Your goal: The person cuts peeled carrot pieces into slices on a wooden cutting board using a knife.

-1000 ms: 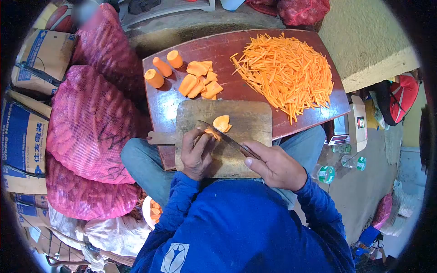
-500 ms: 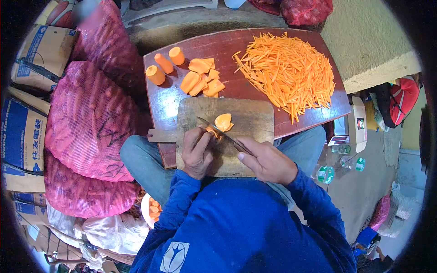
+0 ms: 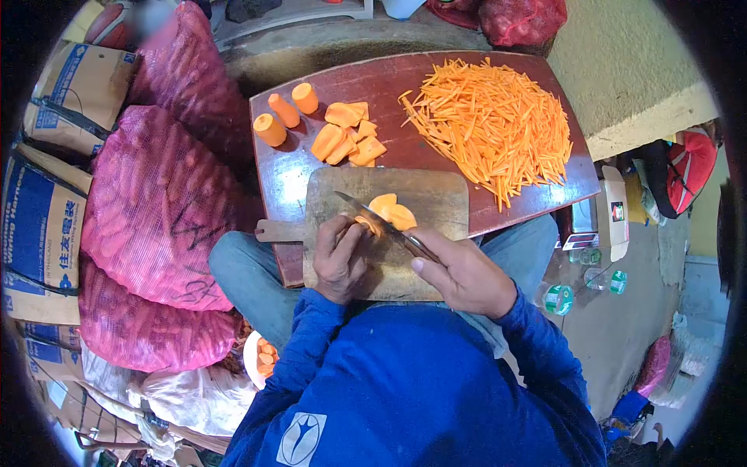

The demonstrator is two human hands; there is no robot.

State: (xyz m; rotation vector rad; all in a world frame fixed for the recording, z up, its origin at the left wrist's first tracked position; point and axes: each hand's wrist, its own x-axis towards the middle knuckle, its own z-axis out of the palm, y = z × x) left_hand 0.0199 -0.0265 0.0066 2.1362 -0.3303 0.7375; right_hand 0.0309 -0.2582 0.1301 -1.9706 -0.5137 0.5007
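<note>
Gripped in my right hand (image 3: 471,274) is the knife (image 3: 385,224), its blade slanting up and away to the left, while the bent fingers of my left hand (image 3: 339,257) hold down a small piece of carrot (image 3: 368,225) right at the blade. That piece is on the wooden cutting board (image 3: 420,268), and just beyond the knife lie thin carrot slices (image 3: 393,211), overlapping one another on the same board. The board's handle (image 3: 280,231) points out to the left, and its far part overlaps the dark red counter (image 3: 393,86). Past the board, toward the left, I have a loose cluster of flat carrot slabs (image 3: 348,134), and beside them three thick carrot chunks (image 3: 286,113) in a slanting row. A big heap of carrot sticks (image 3: 498,128) covers much of the counter's right side. Off to my left, pink mesh sacks (image 3: 159,206) are piled next to cardboard boxes (image 3: 48,233), and a white container (image 3: 253,359) with carrot pieces in it sits near my left elbow. Clear plastic bottles (image 3: 558,300) are on the floor (image 3: 591,342) to my right.
</note>
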